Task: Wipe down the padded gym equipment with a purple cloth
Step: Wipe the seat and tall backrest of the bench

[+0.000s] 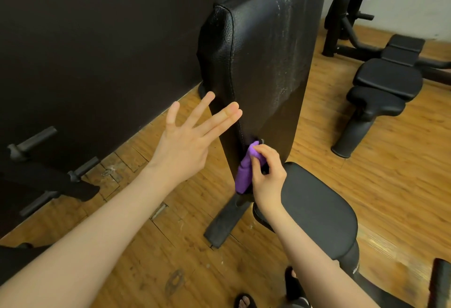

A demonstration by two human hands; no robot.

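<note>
Right hand (267,176) pinches the bunched purple cloth (245,173) w/ curled fingers, pressing it vs the lower left edge of the upright back pad (266,63), just above the seat pad (317,210), probably working the seam. Left hand (188,141) hovers spread flat, empty, fingertips near the pad's side, likely for balance. Pad's face up top glistens, prob. wet.

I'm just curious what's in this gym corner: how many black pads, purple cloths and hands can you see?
Black pads: 5 (backrest, seat, three on the far bench)
Purple cloths: 1 (purple cloth)
Hands: 2 (left hand, right hand)
Total: 8
</note>
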